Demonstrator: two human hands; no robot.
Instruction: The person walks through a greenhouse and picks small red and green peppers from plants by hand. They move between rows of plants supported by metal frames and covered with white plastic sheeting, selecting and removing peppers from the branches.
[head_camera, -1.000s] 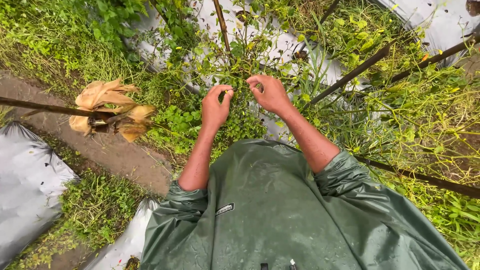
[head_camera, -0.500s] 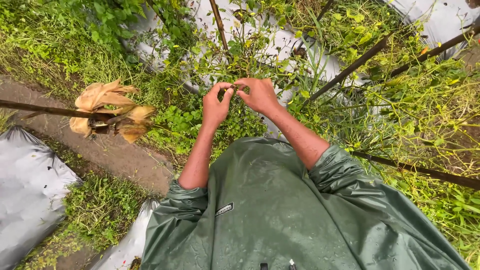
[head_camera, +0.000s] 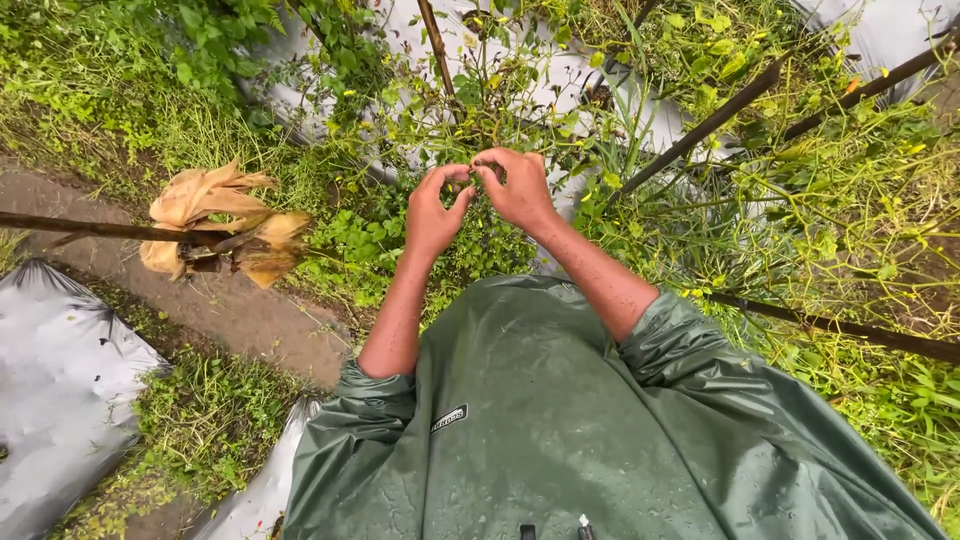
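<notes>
My left hand (head_camera: 435, 208) and my right hand (head_camera: 516, 186) meet in front of me over a thin-stemmed green plant (head_camera: 490, 110). Fingertips of both hands pinch together around something small and dark between them; I cannot tell what it is. The plant grows out of a bed covered in silver plastic mulch (head_camera: 560, 75). Both forearms come out of the pushed-up sleeves of a wet green raincoat (head_camera: 560, 430).
A dry brown husk bundle (head_camera: 215, 225) hangs on a dark pole (head_camera: 70, 226) at the left. Several slanted stakes (head_camera: 720, 115) cross the right side. A muddy path (head_camera: 230, 310) runs lower left, beside another silver mulch sheet (head_camera: 60, 380). Weeds grow all around.
My hands have come together: the gap between them a second ago has closed, and the fingertips now touch over the plant.
</notes>
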